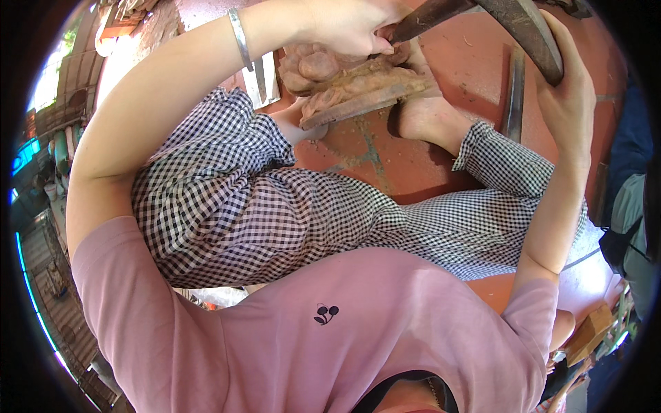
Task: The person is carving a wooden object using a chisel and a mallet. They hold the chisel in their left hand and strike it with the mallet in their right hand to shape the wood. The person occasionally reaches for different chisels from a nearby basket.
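My left hand (354,27) is closed round a dark, tapered chisel (430,17) above a carved piece of brown wood (365,86). The chisel's blade end is hidden by my fingers and the wood. Rounded lumps cover the carving, and a flat strip runs along its near edge. It rests on the floor between my bare feet, with a foot (430,124) against its right side. My right hand (568,89), higher at the right, is wrapped round a thick dark wooden mallet (520,31). The mallet's far end runs out of the picture at the top.
Red floor tiles (475,82) lie under the work, with wood dust near the carving. A long dark metal bar (514,93) lies right of my foot. A narrow blade (260,79) lies on a white sheet (270,89) at the left. My checked trouser legs (330,206) are folded close by.
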A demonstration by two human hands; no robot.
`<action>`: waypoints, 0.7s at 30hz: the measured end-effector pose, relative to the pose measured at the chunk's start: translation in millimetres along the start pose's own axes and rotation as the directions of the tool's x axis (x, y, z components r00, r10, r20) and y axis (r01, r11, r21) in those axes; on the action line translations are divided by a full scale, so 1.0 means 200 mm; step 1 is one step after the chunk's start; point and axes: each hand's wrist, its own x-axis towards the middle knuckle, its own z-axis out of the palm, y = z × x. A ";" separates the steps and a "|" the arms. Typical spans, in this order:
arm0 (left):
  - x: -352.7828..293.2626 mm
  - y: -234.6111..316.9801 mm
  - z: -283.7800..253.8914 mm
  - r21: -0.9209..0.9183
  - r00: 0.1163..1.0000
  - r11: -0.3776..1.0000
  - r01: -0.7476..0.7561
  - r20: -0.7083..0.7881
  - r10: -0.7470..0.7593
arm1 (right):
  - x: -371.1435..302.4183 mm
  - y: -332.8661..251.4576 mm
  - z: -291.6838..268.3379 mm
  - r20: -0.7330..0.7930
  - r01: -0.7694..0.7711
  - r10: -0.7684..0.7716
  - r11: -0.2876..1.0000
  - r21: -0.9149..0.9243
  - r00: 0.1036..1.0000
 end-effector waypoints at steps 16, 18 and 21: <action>0.02 0.09 -0.12 -0.297 0.993 0.951 0.087 0.105 -0.058 | 0.00 0.09 0.01 -0.093 -0.027 0.057 0.956 0.293 0.994; 0.01 0.02 -0.04 -0.127 0.999 0.992 0.006 0.040 -0.001 | 0.00 0.11 0.01 -0.098 -0.076 0.112 0.948 0.310 0.989; 0.01 0.00 -0.04 -0.244 0.994 0.967 -0.079 0.053 0.094 | 0.00 0.11 0.00 -0.104 -0.110 0.147 0.948 0.297 0.984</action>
